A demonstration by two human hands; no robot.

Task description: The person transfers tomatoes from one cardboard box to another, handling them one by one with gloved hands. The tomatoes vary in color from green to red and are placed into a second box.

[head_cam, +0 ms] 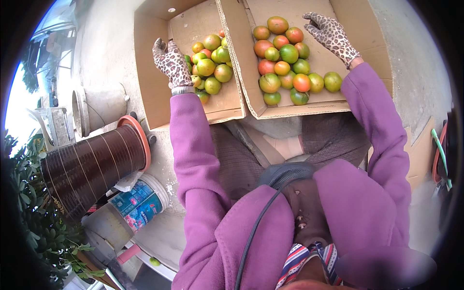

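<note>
Two open cardboard boxes stand side by side before me. In the left cardboard box (224,114), green and reddish tomatoes (206,67) are heaped against the shared side. My left hand (172,65), in a leopard-print glove, hovers by that box's left wall with its fingers apart and nothing visible in it. Orange-red and green tomatoes (289,53) lie mostly in the left half of the right cardboard box (304,110). Above that box's bare floor, my right hand (331,38), in a matching glove, has thumb and fingers slightly apart. No tomato shows in it.
To the left are a whitish bucket (103,107), a dark brown ribbed planter (94,168) with an orange rim, and a blue printed bucket (139,203). Leafy plants (32,214) edge the lower left. Flattened cardboard (420,156) lies at the right.
</note>
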